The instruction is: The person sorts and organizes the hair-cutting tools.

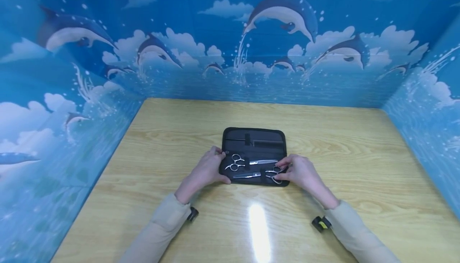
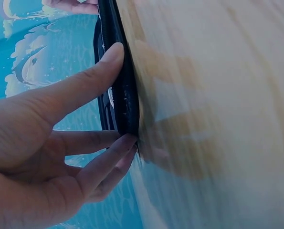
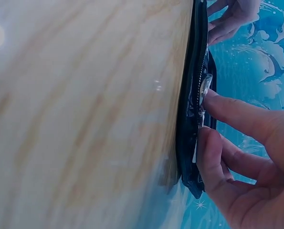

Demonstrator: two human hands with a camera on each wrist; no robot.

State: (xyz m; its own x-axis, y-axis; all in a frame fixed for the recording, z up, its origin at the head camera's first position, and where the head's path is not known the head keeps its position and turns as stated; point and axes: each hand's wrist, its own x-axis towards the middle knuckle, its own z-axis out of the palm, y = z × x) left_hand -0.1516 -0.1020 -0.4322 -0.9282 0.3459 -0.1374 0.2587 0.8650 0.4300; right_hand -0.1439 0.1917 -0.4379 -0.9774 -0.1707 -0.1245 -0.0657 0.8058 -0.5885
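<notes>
An unfolded black zip case (image 1: 266,133) lies on the table with two pairs of silver scissors inside its near half. The upper scissors (image 1: 264,162) have their finger rings to the left; the lower scissors (image 1: 248,175) have theirs to the right. At the case's left end, my left hand (image 1: 207,168) holds the corner, thumb on the near edge, fingers round the side, as the left wrist view shows on the zip rim (image 2: 127,105). My right hand (image 1: 301,171) pinches the handles of the lower scissors; one silver ring (image 3: 205,86) shows by the fingertip in the right wrist view.
A dark comb (image 1: 267,144) is tucked into the far half of the case under a strap. The light wood table (image 1: 179,127) meets blue dolphin-print walls (image 1: 201,79) at the back and sides. A bright light reflection lies on the tabletop in front of the case.
</notes>
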